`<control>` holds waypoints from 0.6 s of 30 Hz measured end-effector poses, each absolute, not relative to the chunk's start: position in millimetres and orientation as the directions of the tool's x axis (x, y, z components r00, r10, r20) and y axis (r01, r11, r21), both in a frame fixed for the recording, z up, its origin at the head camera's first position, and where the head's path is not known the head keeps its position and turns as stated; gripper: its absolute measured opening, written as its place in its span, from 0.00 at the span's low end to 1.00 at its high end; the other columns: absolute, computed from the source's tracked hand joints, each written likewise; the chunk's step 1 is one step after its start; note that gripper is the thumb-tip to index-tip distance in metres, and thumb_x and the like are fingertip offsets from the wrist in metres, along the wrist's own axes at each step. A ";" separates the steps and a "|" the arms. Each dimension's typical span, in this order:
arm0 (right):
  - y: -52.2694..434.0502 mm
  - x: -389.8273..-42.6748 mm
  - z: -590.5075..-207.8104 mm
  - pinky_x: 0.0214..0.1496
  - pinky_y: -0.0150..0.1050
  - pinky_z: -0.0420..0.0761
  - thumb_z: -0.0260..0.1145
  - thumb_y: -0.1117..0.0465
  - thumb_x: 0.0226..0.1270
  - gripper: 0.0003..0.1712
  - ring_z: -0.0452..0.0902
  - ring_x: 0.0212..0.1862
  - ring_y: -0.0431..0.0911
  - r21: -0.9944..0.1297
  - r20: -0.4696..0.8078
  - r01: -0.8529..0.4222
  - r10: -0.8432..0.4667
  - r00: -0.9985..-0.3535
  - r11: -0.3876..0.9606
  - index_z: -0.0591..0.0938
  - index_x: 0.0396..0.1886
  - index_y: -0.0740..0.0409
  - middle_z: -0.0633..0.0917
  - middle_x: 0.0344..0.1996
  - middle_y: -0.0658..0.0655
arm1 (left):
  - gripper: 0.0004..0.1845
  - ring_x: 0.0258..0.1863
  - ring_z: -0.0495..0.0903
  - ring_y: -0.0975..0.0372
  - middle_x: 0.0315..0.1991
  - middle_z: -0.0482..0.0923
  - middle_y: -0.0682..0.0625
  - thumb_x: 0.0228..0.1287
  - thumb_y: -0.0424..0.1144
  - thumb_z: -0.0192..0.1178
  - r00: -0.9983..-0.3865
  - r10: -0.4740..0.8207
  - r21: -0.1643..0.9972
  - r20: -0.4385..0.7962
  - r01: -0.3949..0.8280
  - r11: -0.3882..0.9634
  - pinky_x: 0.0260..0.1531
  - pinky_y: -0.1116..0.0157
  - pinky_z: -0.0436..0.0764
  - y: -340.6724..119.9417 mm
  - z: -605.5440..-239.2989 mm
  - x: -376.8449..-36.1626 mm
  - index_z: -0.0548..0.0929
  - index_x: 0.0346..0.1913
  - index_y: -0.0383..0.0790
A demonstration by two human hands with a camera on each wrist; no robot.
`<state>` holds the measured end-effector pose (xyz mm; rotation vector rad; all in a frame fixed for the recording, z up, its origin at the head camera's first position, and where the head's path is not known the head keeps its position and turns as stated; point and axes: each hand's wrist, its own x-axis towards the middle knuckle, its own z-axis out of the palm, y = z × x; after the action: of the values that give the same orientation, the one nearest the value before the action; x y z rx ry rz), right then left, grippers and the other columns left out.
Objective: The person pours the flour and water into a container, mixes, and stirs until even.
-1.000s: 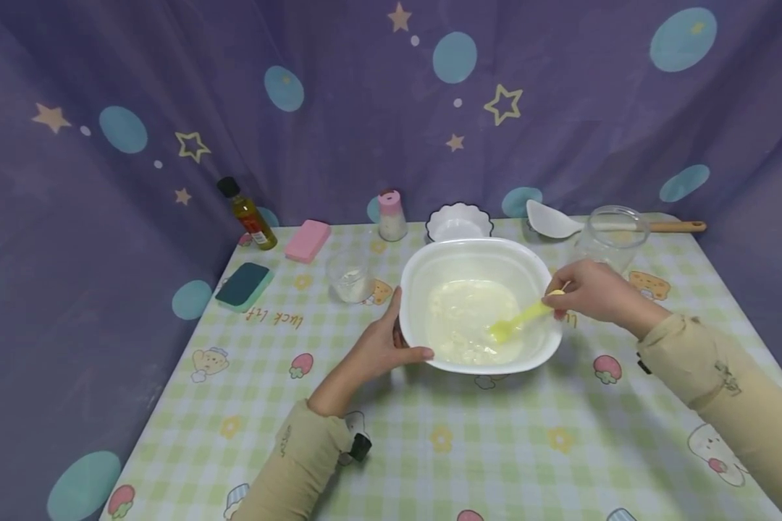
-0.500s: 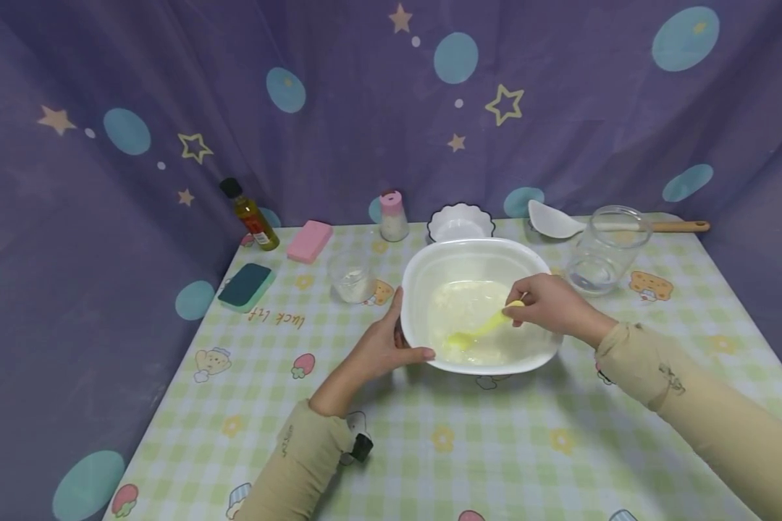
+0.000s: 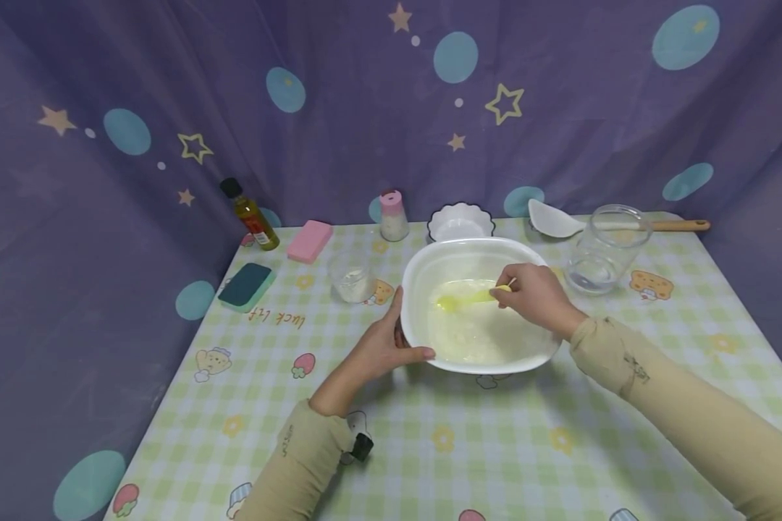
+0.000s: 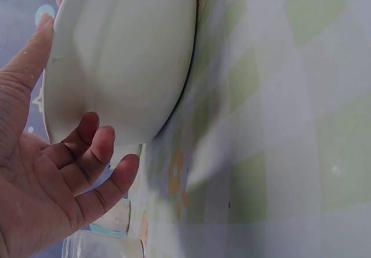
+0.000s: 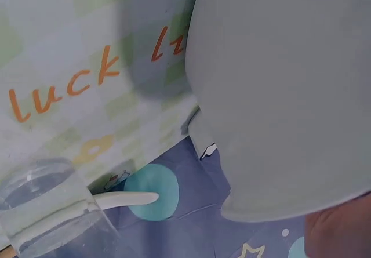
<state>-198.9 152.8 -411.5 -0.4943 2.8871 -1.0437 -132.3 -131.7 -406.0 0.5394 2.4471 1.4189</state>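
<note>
The left hand (image 3: 379, 350) is cupping the white bowl (image 3: 534, 264) mid-table, thumb over its rim; the right hand (image 3: 536, 296) is pinching a yellow spatula (image 3: 464, 299), whose blade is blurring into the pale mixture (image 3: 476, 336)

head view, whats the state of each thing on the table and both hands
bowl: upright, pale wet mix inside
spatula: blade in the mix
left hand: grips the bowl rim
right hand: holds the spatula
jar: tilted, lidless, looks empty
small glass: upright, some clear liquid
oil bottle: capped
</note>
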 end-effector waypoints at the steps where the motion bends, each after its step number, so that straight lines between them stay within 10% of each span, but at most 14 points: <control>1: 153.7 -199.7 -410.8 0.33 0.41 0.72 0.67 0.60 0.65 0.07 0.81 0.27 0.43 -0.618 0.076 -0.276 -0.294 -0.953 0.736 0.83 0.30 0.59 0.87 0.21 0.50 | 0.61 0.36 0.77 0.55 0.47 0.78 0.31 0.55 0.34 0.73 -0.897 0.439 0.870 -0.042 0.183 0.458 0.36 0.67 0.76 -131.4 -405.6 -132.3 0.35 0.77 0.36; 18: 201.7 -193.7 -384.7 0.28 0.42 0.73 0.66 0.61 0.63 0.07 0.78 0.27 0.50 -0.520 0.079 -0.187 -0.171 -0.982 0.834 0.82 0.32 0.61 0.85 0.24 0.56 | 0.61 0.38 0.77 0.53 0.49 0.77 0.31 0.55 0.34 0.73 -0.897 0.440 0.877 -0.044 0.176 0.448 0.37 0.67 0.76 -130.8 -403.9 -131.4 0.34 0.77 0.36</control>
<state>-193.7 201.7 -384.7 -0.2957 3.0362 -0.8656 -131.4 -130.8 -403.9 0.5316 2.4359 1.4280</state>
